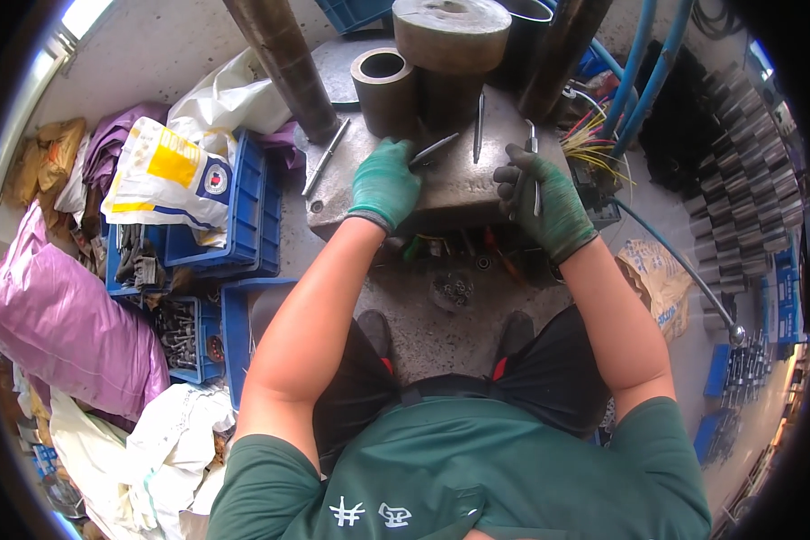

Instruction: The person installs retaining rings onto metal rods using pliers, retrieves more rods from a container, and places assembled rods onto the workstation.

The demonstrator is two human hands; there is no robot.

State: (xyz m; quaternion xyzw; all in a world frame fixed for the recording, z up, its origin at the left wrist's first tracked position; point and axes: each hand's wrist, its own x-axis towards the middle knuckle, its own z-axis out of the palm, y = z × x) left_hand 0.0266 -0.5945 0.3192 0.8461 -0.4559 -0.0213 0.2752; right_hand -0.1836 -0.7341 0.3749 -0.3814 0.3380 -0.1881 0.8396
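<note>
Steel rod (436,148) slants away-right from your nearer left hand (385,186) over the metal base (463,186), can't tell if that grip's closed; right hand (556,202) clenches a second rod (537,198) pointing away.

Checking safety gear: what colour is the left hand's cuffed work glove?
Green work glove, head view.

From the left of 2 fisheye cameras on your head, you look steeply down and forward: your dark green fabric shirt (513,459) is nearest, then your green-gloved left hand (385,184) and right hand (549,200), with the grey metal machine bed (463,191) just beyond.
</note>
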